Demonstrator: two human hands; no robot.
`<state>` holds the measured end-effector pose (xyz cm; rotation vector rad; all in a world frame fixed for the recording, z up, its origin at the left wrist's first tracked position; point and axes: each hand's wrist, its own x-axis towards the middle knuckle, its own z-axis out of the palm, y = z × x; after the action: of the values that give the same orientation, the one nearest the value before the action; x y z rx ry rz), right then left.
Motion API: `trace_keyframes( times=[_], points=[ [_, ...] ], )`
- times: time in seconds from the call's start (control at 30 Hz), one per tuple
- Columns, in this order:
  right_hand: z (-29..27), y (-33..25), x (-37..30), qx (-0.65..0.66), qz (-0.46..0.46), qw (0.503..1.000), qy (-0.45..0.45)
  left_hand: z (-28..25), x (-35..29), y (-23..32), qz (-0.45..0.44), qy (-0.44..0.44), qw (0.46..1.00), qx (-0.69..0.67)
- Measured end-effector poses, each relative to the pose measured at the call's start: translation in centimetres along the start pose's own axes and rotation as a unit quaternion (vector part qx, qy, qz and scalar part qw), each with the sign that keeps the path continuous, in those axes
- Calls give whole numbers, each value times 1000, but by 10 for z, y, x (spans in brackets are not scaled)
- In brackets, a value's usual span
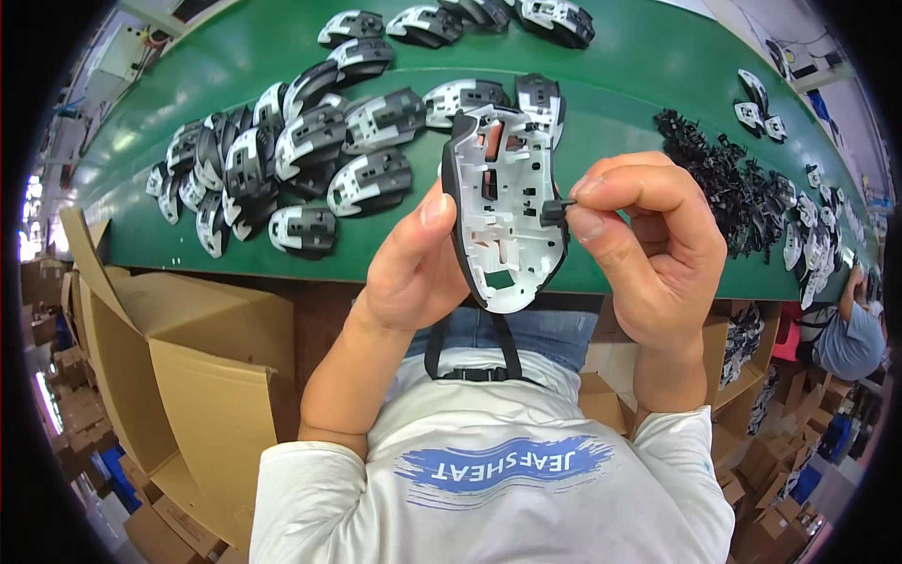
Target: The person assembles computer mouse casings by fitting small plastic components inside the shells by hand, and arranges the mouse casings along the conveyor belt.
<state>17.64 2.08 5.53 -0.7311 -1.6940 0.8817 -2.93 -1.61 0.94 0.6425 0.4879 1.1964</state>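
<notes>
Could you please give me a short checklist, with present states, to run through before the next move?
1. Shell supported by the left hand: ok, thumb at its left edge.
2. Shell's hollow white inside facing the camera: ok.
3. Small black part gripped by the right hand: ok, pinched at its end.
4. Small black part fully seated in the shell: cannot tell.
5. Loose black parts on the table: ok, heaped at the right.

White capital letters (505,465) stand upside down inside a blue brushstroke patch (505,449). It lies on the white short-sleeved shirt (489,526).
</notes>
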Motion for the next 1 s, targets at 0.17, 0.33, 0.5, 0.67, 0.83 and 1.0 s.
trace_keyframes(
  times=[0.17,0.33,0.5,0.67,0.83,1.0],
  points=[
    [0,-2,-9,-140,-70,984,-87,-7,-21,-10,-24,-8,998,-56],
    [-3,-6,-13,-153,-101,982,-45,-4,-30,-15,-37,-14,999,-32],
    [4,-5,-15,-250,-110,957,-98,-8,-34,-20,-3,-34,999,32],
    [2,-4,-16,-310,-135,932,-130,-10,-35,-25,-14,-28,995,94],
    [0,8,-23,-284,-175,938,-97,-7,-37,-28,-24,-31,999,-11],
    [2,7,-26,-294,-187,927,-137,-4,-39,-28,-29,-29,999,6]
  ],
)
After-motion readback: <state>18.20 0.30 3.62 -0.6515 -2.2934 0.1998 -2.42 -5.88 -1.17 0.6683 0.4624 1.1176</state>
